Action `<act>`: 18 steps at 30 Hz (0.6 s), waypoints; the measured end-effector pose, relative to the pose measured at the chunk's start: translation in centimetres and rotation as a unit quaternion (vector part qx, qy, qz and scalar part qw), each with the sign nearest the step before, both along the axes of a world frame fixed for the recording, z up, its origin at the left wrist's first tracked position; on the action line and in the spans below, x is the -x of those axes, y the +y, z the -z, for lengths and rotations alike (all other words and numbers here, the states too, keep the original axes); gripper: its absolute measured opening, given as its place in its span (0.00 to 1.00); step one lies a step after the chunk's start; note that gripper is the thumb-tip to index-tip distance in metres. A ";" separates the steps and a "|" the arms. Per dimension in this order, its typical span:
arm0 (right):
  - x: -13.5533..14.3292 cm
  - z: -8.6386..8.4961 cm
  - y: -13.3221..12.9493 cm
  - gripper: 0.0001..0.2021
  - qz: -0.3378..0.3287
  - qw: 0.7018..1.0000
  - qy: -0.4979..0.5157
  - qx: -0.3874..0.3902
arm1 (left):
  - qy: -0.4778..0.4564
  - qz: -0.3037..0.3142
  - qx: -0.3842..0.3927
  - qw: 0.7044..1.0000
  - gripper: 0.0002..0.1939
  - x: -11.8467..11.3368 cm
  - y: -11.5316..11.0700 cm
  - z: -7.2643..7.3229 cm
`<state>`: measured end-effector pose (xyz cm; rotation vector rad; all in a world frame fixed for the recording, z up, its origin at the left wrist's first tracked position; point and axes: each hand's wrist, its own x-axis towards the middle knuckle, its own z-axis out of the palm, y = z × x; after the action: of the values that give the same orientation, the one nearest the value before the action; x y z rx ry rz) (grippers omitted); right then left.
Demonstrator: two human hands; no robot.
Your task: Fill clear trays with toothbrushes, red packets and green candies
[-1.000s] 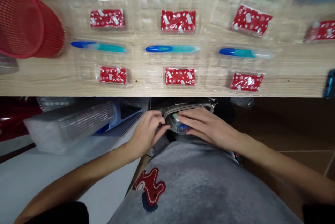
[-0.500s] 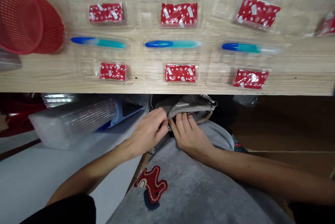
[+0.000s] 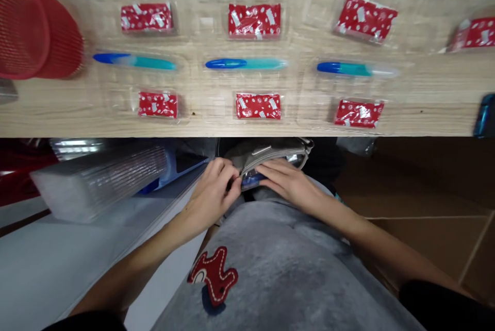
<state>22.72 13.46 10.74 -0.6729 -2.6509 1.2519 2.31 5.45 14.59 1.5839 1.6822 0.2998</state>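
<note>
A grey zippered bag (image 3: 251, 154) rests on my lap, just under the table edge, with its top partly open. Pinched at the bag's left end, my left hand (image 3: 216, 186) has its fingers closed on the edge. My right hand (image 3: 288, 181) reaches over the opening from the right, fingers extended and partly inside. Between the hands, something blue and clear (image 3: 252, 180) shows in the opening; what it is I cannot make out.
On the wooden table (image 3: 425, 119) lie several clear trays with blue-teal pens (image 3: 245, 64) and red packets (image 3: 258, 106). A red mesh basket (image 3: 62, 37) stands at left. Below left are stacked clear trays (image 3: 104, 176); a dark blue object (image 3: 486, 117) sits at the right edge.
My right hand has turned and its fingers now point left across the bag's opening. More of the blue and clear contents shows. The whole view has shifted slightly right.
</note>
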 end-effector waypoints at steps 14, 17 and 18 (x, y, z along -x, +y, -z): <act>-5.7 4.6 0.0 0.27 0.396 0.891 0.016 0.221 | 0.030 -0.028 -0.110 0.993 0.21 -3.7 -3.9 4.2; -5.5 4.4 0.7 0.28 0.345 0.893 0.021 0.288 | 0.025 0.039 -0.100 0.994 0.20 -2.7 -4.3 4.6; -5.3 4.2 0.9 0.26 0.333 0.895 0.020 0.296 | 0.022 0.066 -0.078 0.995 0.18 -2.3 -4.4 4.5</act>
<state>28.04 14.37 6.58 -1.4477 -1.6915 1.7653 4.59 1.03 10.12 1.8200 1.6122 0.3374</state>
